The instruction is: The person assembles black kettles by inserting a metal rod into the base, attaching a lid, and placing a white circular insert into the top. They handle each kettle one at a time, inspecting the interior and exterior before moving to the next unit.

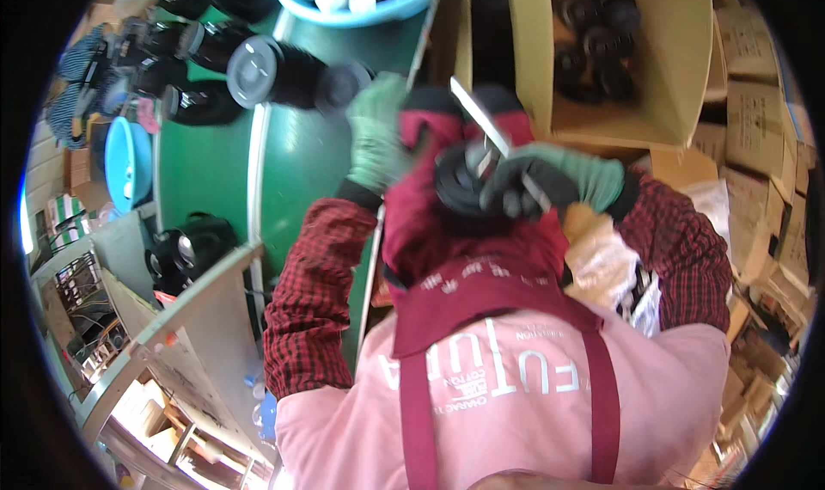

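Note:
My right hand [550, 180], in a green glove with dark grey fingers, is closed over my lap around a long thin pale tool [477, 116]. The tool slants up to the left, and its exact kind does not show. Just left of those fingers, a round black part [457, 180] rests over my maroon apron. My left hand [376, 137], in a similar green glove, reaches to the edge of the green table; its fingers are smeared by motion. Beside its fingertips lies a black disc-ended part [344, 88]. Whether the hand touches it, I cannot tell.
Several black cylindrical parts [275, 73] lie along the green table [301, 159]. A blue basin [369, 15] of white and black pieces stands at the far side. On the right, an open cardboard box [636, 116] holds black parts. Stacked cartons [756, 103] stand beyond it.

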### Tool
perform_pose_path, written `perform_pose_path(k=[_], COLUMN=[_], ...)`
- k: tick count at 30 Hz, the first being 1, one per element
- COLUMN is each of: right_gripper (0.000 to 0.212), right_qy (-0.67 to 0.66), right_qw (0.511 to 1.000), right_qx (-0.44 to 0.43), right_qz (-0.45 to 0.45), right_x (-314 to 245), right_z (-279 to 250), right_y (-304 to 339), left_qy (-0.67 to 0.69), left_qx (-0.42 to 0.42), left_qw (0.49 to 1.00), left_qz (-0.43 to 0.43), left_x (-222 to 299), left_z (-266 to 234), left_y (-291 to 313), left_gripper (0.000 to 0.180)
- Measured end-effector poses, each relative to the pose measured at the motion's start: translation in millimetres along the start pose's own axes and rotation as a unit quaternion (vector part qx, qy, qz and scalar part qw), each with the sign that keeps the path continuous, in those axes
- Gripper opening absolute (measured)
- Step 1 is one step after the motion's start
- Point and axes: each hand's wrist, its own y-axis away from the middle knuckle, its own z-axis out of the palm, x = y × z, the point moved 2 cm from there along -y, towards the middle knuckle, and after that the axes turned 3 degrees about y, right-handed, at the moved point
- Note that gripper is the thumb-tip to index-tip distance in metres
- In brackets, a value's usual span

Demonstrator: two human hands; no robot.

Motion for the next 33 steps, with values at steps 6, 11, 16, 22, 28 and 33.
perform_pose_path(k=[6, 11, 16, 22, 28, 33], right_gripper=[0.030, 0.033, 0.042, 0.022, 0.029, 0.022], right_qy=[-0.224, -0.239, -0.126, -0.224, 0.023, -0.029], right_qw=[0.936, 0.938, 0.941, 0.773, 0.708, 0.658], right_qx=[0.109, 0.172, 0.258, 0.409, 0.550, 0.619], right_qz=[-0.249, -0.182, -0.177, -0.430, -0.442, -0.428], right_x=[68, 104, 117, 138, 144, 134], right_z=[-59, -33, -13, 13, 38, 35], right_y=[5, -3, -3, -51, -74, -108], left_qy=[0.216, 0.317, 0.197, 0.221, 0.223, 0.165], left_qx=[-0.045, -0.096, -0.095, -0.035, 0.030, 0.017], left_qw=[0.922, 0.905, 0.972, 0.975, 0.974, 0.986], left_qz=[-0.317, -0.266, -0.088, 0.016, -0.004, -0.029], left_x=[-14, 34, 78, 67, 65, 68], left_z=[-4, 0, -2, 57, 73, 72], left_y=[157, 170, 110, 102, 110, 116], left_gripper=[0.082, 0.088, 0.106, 0.091, 0.083, 0.071])
